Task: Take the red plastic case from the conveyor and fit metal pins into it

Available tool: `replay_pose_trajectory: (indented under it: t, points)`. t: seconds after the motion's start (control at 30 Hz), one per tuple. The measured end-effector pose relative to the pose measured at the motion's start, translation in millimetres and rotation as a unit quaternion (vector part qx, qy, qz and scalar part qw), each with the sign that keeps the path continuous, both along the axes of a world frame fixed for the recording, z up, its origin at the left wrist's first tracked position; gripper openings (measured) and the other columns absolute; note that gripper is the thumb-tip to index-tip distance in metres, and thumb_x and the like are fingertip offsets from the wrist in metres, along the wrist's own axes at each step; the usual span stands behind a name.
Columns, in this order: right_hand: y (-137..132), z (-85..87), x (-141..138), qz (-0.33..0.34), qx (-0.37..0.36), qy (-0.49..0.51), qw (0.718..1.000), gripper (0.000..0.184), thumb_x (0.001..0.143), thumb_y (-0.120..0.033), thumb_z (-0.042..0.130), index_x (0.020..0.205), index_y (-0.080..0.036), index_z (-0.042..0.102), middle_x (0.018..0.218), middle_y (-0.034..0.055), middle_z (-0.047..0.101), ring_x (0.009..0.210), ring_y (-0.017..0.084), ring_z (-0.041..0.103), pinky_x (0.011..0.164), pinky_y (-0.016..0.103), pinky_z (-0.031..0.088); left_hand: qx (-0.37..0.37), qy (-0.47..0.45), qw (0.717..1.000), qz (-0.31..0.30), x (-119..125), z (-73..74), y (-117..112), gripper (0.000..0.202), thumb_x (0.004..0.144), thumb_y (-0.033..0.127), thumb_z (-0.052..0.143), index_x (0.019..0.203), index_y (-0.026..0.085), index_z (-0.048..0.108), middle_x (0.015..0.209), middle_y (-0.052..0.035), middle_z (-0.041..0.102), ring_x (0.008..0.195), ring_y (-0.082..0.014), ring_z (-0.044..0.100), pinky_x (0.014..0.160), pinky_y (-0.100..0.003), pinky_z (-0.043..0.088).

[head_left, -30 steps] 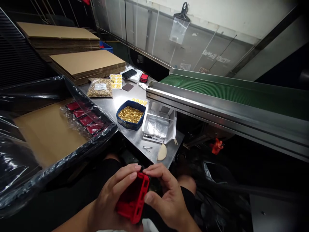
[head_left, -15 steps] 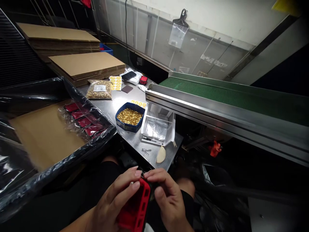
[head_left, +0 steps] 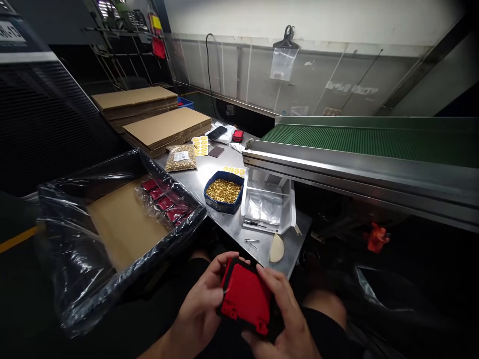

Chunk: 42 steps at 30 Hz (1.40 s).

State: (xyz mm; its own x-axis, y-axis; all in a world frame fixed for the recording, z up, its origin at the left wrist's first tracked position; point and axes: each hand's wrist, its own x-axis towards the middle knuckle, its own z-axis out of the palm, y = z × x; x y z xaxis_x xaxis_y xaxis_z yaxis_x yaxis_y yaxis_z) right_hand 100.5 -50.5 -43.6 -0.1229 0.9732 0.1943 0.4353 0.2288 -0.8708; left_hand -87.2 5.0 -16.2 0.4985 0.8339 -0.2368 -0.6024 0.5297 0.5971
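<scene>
A red, square plastic case with black edges [head_left: 247, 294] is held above my lap. My left hand [head_left: 204, 299] grips its left side, thumb on the near left edge. On the opposite side, my right hand [head_left: 286, 311] has its fingers along the edge and its thumb under the near corner. The broad red face points up toward me; the underside is hidden. Just beyond the hands, a nail clipper [head_left: 252, 243] and a pale half-round piece [head_left: 277, 248] lie on the metal table [head_left: 228, 232].
A blue tub of small gold pieces [head_left: 223, 192] stands beside a white bin of clear bags [head_left: 267, 202]. To the left is a plastic-lined box [head_left: 127, 239] with bagged red items. Cardboard stacks [head_left: 168, 124] sit behind. A green conveyor [head_left: 337, 142] runs along the right.
The case has turned from showing its red hollow side and slotted edge to showing its flat red face. My right hand now grips its side. The view has shifted left.
</scene>
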Motion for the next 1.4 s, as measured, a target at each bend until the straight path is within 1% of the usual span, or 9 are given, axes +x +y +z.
replay_pose_trajectory:
  t: [0.37, 0.43, 0.57, 0.67, 0.73, 0.87, 1.0, 1.2, 1.4]
  points:
    - [-11, -15.7, 2, 0.009, -0.098, 0.082, 0.992, 0.095, 0.067, -0.021, 0.080, 0.148, -0.029, 0.029, 0.149, 0.0125, 0.040, 0.138, 0.033, 0.041, 0.115, 0.047, 0.037, -0.058, 0.119, 0.987, 0.088, 14, -2.7, 12, 0.021, 0.093, 0.032, 0.060, 0.080, 0.016, 0.066, 0.088, -0.0055, 0.067, 0.089, -0.0209, 0.064, 0.088, -0.032, 0.051]
    - [-9, -8.7, 0, 0.045, -0.197, 0.226, 0.953, 0.087, 0.068, -0.036, 0.082, 0.144, -0.026, 0.039, 0.146, 0.0138, 0.046, 0.134, 0.034, 0.047, 0.111, 0.047, 0.040, -0.018, 0.094, 0.993, 0.068, 9, -4.2, 11, 0.019, 0.093, 0.030, 0.058, 0.087, 0.016, 0.069, 0.097, -0.0079, 0.068, 0.098, -0.0221, 0.063, 0.093, -0.031, 0.049]
    - [-7, -1.2, -15, 0.129, -0.352, 0.478, 0.794, 0.069, 0.081, -0.067, 0.059, 0.129, -0.018, 0.058, 0.127, 0.0156, 0.065, 0.119, 0.033, 0.061, 0.101, 0.048, 0.047, -0.033, -0.055, 0.995, -0.081, 3, -11.2, 7, 0.056, 0.092, 0.046, 0.054, 0.133, 0.009, 0.056, 0.136, -0.0222, 0.057, 0.125, -0.0364, 0.053, 0.109, -0.046, 0.040]
    - [-3, -10.0, -24, 0.128, -0.389, 0.512, 0.755, 0.075, 0.085, -0.077, 0.039, 0.126, -0.019, 0.061, 0.110, 0.0135, 0.072, 0.105, 0.029, 0.068, 0.088, 0.043, 0.054, -0.132, -0.157, 0.973, -0.103, 5, -18.3, 3, 0.064, 0.093, 0.058, 0.048, 0.137, 0.011, 0.055, 0.131, -0.0201, 0.063, 0.124, -0.0363, 0.056, 0.109, -0.050, 0.040]
    - [5, -19.8, -23, 0.130, -0.394, 0.452, 0.790, 0.087, 0.084, -0.083, 0.022, 0.116, -0.015, 0.066, 0.090, 0.0130, 0.073, 0.081, 0.025, 0.072, 0.068, 0.036, 0.057, -0.179, -0.175, 0.967, -0.049, 5, -22.3, 3, 0.059, 0.095, 0.058, 0.044, 0.130, 0.015, 0.062, 0.119, -0.0163, 0.070, 0.114, -0.0336, 0.063, 0.104, -0.050, 0.046]
    - [46, -39.4, -2, -0.020, -0.241, 0.022, 0.970, 0.068, 0.099, -0.060, 0.018, 0.095, -0.014, 0.068, 0.078, 0.0091, 0.070, 0.067, 0.019, 0.067, 0.061, 0.030, 0.053, -0.196, -0.110, 0.973, 0.057, -6, -27.0, 10, 0.058, 0.094, 0.058, 0.047, 0.127, 0.014, 0.064, 0.114, -0.0194, 0.072, 0.110, -0.0383, 0.066, 0.098, -0.054, 0.051]
    - [93, -57.8, 17, -0.128, -0.101, -0.196, 0.967, 0.032, 0.090, -0.031, 0.056, 0.118, -0.017, 0.063, 0.117, 0.0155, 0.063, 0.112, 0.031, 0.055, 0.100, 0.047, 0.042, -0.220, -0.047, 0.968, 0.107, -18, -21.6, 12, 0.064, 0.091, 0.059, 0.051, 0.133, 0.011, 0.058, 0.121, -0.0225, 0.068, 0.113, -0.0404, 0.063, 0.099, -0.056, 0.049]
    - [118, -76.3, 22, -0.091, -0.055, -0.232, 0.967, 0.013, 0.086, -0.021, 0.061, 0.091, -0.015, 0.071, 0.096, 0.0141, 0.066, 0.100, 0.030, 0.057, 0.091, 0.044, 0.044, -0.220, -0.017, 0.967, 0.129, -15, -5.3, 5, 0.066, 0.094, 0.059, 0.044, 0.141, 0.012, 0.049, 0.115, -0.0194, 0.070, 0.105, -0.0349, 0.067, 0.096, -0.052, 0.050]
    - [88, -8.4, 1, -0.089, -0.061, -0.126, 0.986, 0.028, 0.096, -0.040, 0.048, 0.106, -0.019, 0.063, 0.083, 0.0030, 0.063, 0.070, 0.015, 0.057, 0.064, 0.026, 0.047, -0.243, 0.032, 0.961, 0.127, -11, -1.7, 4, 0.068, 0.092, 0.064, 0.045, 0.141, 0.016, 0.047, 0.101, -0.0157, 0.073, 0.087, -0.0283, 0.070, 0.081, -0.042, 0.056]
